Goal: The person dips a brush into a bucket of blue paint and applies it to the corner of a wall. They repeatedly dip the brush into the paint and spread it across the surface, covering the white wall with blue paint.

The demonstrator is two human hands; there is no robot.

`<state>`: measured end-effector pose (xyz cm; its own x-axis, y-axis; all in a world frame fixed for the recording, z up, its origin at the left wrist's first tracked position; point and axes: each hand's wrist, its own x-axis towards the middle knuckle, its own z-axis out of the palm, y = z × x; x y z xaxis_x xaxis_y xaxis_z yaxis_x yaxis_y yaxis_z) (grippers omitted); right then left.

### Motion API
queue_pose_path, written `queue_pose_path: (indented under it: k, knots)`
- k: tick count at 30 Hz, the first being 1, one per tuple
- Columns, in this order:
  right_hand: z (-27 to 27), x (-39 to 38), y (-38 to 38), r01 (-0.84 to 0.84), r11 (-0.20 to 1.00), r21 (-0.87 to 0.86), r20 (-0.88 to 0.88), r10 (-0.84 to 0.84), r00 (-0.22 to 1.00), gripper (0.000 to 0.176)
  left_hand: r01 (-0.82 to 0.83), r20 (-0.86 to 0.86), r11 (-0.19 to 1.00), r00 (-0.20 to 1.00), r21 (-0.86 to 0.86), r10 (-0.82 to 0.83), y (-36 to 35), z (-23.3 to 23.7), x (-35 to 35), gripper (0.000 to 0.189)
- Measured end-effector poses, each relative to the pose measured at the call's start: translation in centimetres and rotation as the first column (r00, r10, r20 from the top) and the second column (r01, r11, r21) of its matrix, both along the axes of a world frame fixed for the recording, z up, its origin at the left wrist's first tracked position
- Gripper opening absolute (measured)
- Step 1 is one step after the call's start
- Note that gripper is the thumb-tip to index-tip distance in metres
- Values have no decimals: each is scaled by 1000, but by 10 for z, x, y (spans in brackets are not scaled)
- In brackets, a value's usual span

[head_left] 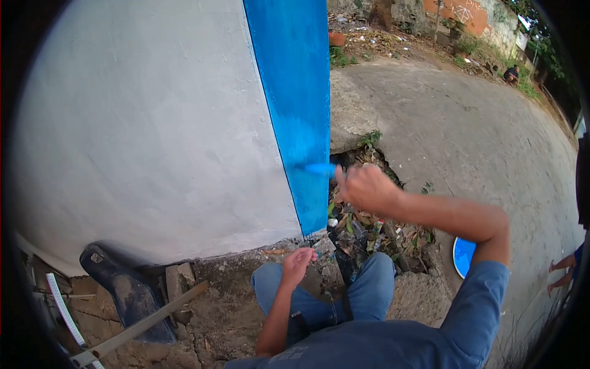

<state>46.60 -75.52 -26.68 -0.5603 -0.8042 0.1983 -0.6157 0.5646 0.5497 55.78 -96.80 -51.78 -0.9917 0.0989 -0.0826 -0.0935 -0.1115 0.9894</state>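
Observation:
My right hand (369, 189) is closed round a paintbrush (319, 169) that is blue and smeared by motion. The brush's tip meets the blue painted strip (298, 98) at the edge of the wall, a little above the strip's narrow lower end. A dark line separates this strip from the pale grey wall face (166, 135) on its left. Over my knees, my left hand (297, 265) hangs with nothing visible in it, its fingers loosely bent and apart from the wall. A round container of blue paint (464, 255) stands on the ground, partly hidden by my right arm.
A dark, worn bicycle-saddle-shaped object (129, 295) and a wooden strip (147, 320) lie at lower left. Beside the wall's corner runs a broken hole with leaves and litter (369, 227). Concrete pavement (442, 129) stretches right. One person (511, 74) crouches far off; another person's limbs (562, 273) show at right.

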Motion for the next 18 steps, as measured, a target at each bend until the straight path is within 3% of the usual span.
queue_pose_path:
  k: [2, 4, 8, 10, 13, 18]
  knots:
    - [16, -26, 3, -9, 1000, -11, -144, 8, 990, 10, -6, -12, 1000, 1000, 8, 6, -2, 1, -1, 25]
    - [52, -39, 3, 78, 991, 105, -197, -56, 979, 14, -6, -31, 1000, 1000, 19, 6, -5, 2, 4, 24]
    - [105, -34, 10, 225, 958, 176, -390, -142, 910, 16, -39, -13, 998, 999, 39, 40, -9, 2, 6, 24]
    - [129, -30, 15, 305, 952, 26, -458, -260, 850, 28, -37, -11, 999, 999, 34, 37, -8, -2, 5, 23]
    - [154, -11, 19, 249, 964, -90, -614, -251, 749, 38, -30, -28, 999, 999, 25, 31, -6, -5, 6, 23]
    - [119, -20, 20, 187, 973, -138, -671, -231, 704, 41, -20, -33, 1000, 999, 24, 21, -8, -7, 8, 23]
